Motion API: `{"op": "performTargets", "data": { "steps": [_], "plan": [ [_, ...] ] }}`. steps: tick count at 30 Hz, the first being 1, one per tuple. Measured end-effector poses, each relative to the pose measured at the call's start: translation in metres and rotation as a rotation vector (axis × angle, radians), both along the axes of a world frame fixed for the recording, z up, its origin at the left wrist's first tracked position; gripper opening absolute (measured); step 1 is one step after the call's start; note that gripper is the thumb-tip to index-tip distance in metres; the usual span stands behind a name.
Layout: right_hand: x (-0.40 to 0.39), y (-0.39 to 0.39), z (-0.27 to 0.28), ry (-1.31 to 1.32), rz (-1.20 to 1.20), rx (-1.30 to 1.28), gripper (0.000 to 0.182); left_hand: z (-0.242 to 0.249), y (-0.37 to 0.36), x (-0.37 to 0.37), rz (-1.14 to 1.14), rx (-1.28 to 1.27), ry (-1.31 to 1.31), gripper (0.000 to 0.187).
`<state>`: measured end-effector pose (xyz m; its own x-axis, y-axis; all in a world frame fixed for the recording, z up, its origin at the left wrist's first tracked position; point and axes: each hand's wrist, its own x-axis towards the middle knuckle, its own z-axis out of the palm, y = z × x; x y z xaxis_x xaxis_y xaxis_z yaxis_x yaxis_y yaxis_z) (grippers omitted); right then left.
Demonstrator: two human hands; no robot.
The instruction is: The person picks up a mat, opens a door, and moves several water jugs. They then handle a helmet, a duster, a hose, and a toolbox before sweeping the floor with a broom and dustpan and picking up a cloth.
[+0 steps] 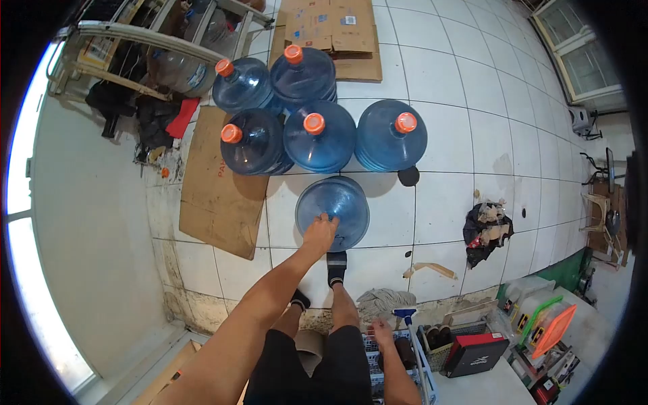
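The head view looks steeply down through a fisheye lens, so the corners are black and everything at the rim bends. The person's left hand (320,231) reaches far forward and rests on top of an uncapped blue water jug (333,212), fingers curled over its upper part; whether they hook into the neck cannot be told, because the hand covers that spot. This jug stands on the white tiled floor (459,121) just beyond the person's feet, the nearest of the bottles. The right hand (382,333) hangs low by the right thigh, near a blue crate (413,351); its fingers look loosely bent, but the pictures do not show whether it grips anything.

Counted, there are six blue jugs: the uncapped one and five capped jugs (320,137) with orange lids, grouped farther off, three in the nearer row and two behind. More bottles in the metal rack (135,40) at far left are half hidden by its bars, so their number is unclear.

Flattened cardboard (219,185) lies to the left of the jugs, and more cardboard sheets (331,30) lie at the far edge, cut off by the frame. A dark rag heap (487,233) sits to the right, a mop head (386,300) near the feet.
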<state>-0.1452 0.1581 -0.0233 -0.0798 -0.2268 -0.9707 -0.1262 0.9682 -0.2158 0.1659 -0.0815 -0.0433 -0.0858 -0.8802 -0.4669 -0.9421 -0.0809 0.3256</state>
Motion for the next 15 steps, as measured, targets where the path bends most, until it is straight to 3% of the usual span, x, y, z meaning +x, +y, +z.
{"op": "performTargets", "data": {
  "steps": [3, 7, 9, 11, 13, 15],
  "plan": [
    [-0.01, 0.015, -0.007, -0.037, -0.071, 0.003, 0.015, 0.021, -0.018, -0.016, -0.079, -0.074, 0.034, 0.028],
    [-0.017, 0.017, 0.029, -0.128, -0.187, -0.005, 0.02, 0.122, -0.041, -0.034, -0.202, -0.065, 0.14, 0.035],
    [-0.021, 0.033, 0.042, 0.044, -0.103, 0.032, 0.026, 0.191, -0.058, -0.043, -0.237, -0.054, 0.208, 0.035],
    [-0.054, 0.117, -0.025, 0.125, 0.238, 0.032, 0.029, 0.26, -0.085, -0.056, -0.279, -0.073, 0.279, 0.036],
    [-0.053, 0.102, 0.025, 0.19, 0.242, 0.1, 0.027, 0.322, -0.112, -0.069, -0.33, -0.105, 0.358, 0.036],
    [-0.052, 0.092, 0.059, 0.131, -0.185, 0.207, 0.027, 0.376, -0.144, -0.08, -0.336, -0.184, 0.41, 0.034]
  ]
}}
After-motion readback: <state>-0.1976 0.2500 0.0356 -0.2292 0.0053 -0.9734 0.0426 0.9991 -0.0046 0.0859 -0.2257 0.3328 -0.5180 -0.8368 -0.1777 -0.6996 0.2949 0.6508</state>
